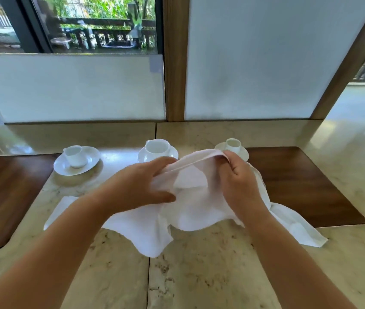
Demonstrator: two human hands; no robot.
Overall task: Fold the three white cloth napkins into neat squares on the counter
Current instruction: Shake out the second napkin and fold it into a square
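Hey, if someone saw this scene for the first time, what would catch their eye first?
First, the two hands at centre: the left hand and right hand lift a white napkin above the counter, with more white cloth crumpled beneath it. Next, three white cups on saucers in a row behind: left cup, middle cup, right cup.

No readable text, label, brand, number or sign anywhere in view.
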